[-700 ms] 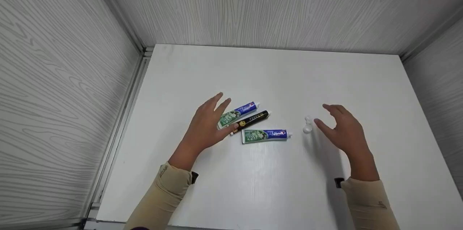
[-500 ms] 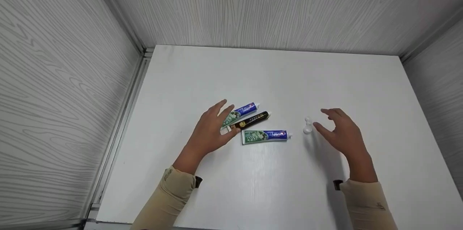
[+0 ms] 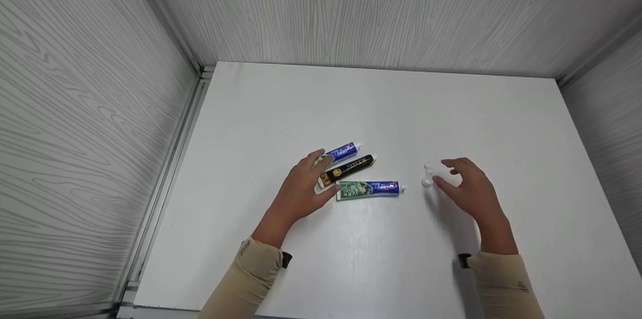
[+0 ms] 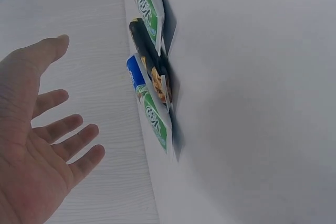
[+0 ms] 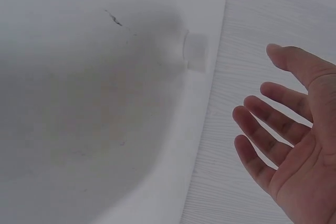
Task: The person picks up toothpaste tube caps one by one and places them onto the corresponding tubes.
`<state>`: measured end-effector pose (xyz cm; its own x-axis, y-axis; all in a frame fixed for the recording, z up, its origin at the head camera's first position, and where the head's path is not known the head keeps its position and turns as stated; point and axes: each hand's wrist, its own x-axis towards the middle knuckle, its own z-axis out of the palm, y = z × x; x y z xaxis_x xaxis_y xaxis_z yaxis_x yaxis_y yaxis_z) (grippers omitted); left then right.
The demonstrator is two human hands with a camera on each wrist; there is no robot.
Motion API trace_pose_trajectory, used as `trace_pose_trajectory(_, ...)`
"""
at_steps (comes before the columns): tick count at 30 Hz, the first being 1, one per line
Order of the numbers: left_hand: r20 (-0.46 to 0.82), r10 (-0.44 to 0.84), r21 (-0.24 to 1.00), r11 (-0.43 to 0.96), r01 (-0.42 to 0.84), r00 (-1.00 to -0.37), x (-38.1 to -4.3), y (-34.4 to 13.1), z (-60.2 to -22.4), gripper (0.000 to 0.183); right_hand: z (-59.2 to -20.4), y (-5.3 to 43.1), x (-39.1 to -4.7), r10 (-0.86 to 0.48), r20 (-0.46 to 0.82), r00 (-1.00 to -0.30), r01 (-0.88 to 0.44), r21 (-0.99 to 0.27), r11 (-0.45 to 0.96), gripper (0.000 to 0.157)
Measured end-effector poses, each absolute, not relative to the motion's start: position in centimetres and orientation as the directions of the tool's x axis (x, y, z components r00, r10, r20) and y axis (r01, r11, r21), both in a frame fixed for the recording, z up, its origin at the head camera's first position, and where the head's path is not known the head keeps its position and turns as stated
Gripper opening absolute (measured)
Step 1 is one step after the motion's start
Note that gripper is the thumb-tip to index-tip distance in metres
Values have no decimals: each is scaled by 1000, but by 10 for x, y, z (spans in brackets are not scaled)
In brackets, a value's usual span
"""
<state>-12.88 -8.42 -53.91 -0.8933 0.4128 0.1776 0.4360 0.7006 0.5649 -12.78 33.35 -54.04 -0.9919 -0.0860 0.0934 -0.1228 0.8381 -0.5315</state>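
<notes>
Three toothpaste tubes lie on the white table: a green-and-blue tube (image 3: 346,150) at the back, a black tube (image 3: 353,167) in the middle, and another green-and-blue tube (image 3: 371,188) in front. My left hand (image 3: 301,188), fingers spread, is over the tail ends of the tubes and hides part of the back one. In the left wrist view that hand (image 4: 42,129) looks apart from the black tube (image 4: 149,61). Several small white caps (image 3: 427,180) lie right of the tubes. Beside them is my right hand (image 3: 471,191), its fingers loosely bent and holding nothing; the caps (image 5: 197,51) look pale in the right wrist view.
The white table (image 3: 391,108) is bounded by a grey wood-grain panel (image 3: 351,13) at the back. Similar panels stand at the left (image 3: 85,133) and right (image 3: 612,108). A metal frame rail (image 3: 165,178) runs along the left edge.
My left hand has moved right and toward me over the tubes' tail ends. The right hand has come slightly lower and left, closer to the caps. The tubes and caps stay put.
</notes>
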Motion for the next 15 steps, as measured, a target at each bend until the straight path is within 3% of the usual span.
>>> trace_pose_trajectory(15,162,456,586,669,457,-875,-126,-62,-551,67,-552,339,-135,-91,37,-995,-95,-586,805,37)
